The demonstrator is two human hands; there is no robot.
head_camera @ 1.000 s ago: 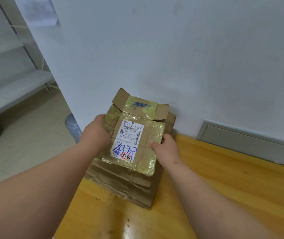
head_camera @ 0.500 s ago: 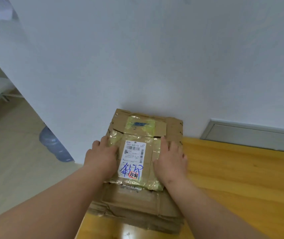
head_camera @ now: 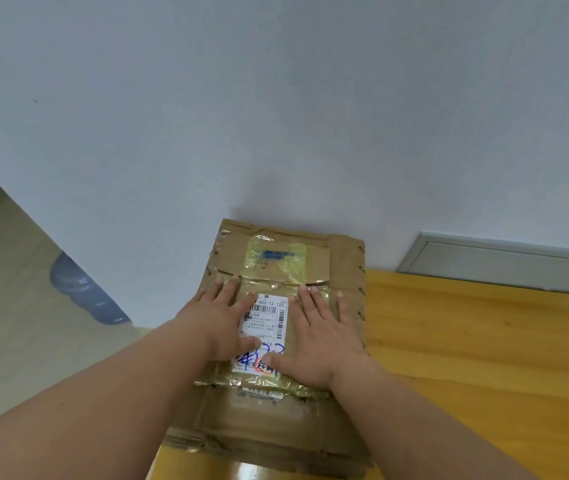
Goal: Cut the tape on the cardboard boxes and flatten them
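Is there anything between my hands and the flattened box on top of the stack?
Nothing visible. The left hand and right hand lie flat directly on the top flattened box, either side of its shipping label, pressing it onto the cardboard stack.

A white shipping label (head_camera: 265, 336) sits on the top flattened box (head_camera: 276, 271), between the left hand (head_camera: 219, 322) and the right hand (head_camera: 321, 336). Its top line reads "-602-12 123"; whatever comes before that is covered by the left fingers. Below run a barcode and rows of small print, too fine to read, and another barcode runs up its right edge. Blue handwriting crosses the label's lower part, not legible. A red stamp (head_camera: 264, 368) with dark characters lies at the bottom, unreadable. Yellowish tape (head_camera: 276, 259) near the far flap bears a blue printed strip, illegible. A second label (head_camera: 260, 393) with a barcode peeks out below, unreadable.
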